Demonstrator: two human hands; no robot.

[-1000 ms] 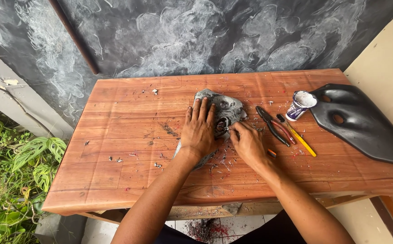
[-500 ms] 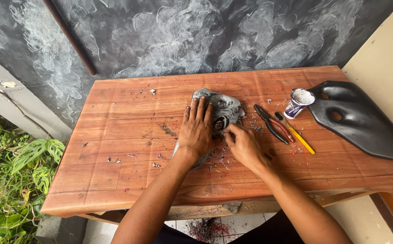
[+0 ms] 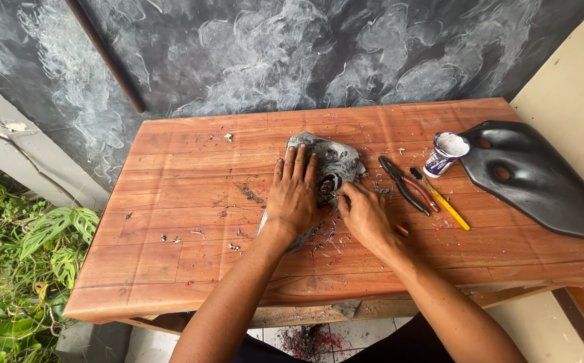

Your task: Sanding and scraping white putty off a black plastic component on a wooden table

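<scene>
A grey, marbled plastic panel (image 3: 336, 158) lies flat in the middle of a reddish wooden table (image 3: 171, 202). My left hand (image 3: 293, 191) rests palm down on the panel's left part, fingers spread and pointing away from me. My right hand (image 3: 364, 214) is at the panel's near right edge, its fingertips pinched against the dark round opening there. What the fingers grip is hidden, perhaps a small tool or scrap. Small shavings are scattered around both hands.
Pliers with dark handles (image 3: 406, 185) and a yellow-handled screwdriver (image 3: 443, 202) lie right of the hands. A small open tub with white contents (image 3: 445, 152) stands behind them. A large black plastic cover (image 3: 537, 178) lies at the table's right end. Green plants (image 3: 30, 255) grow at the left.
Both hands stay on the grey panel. The right hand's fingers have shifted slightly at the panel's edge; the view has drifted a little.
</scene>
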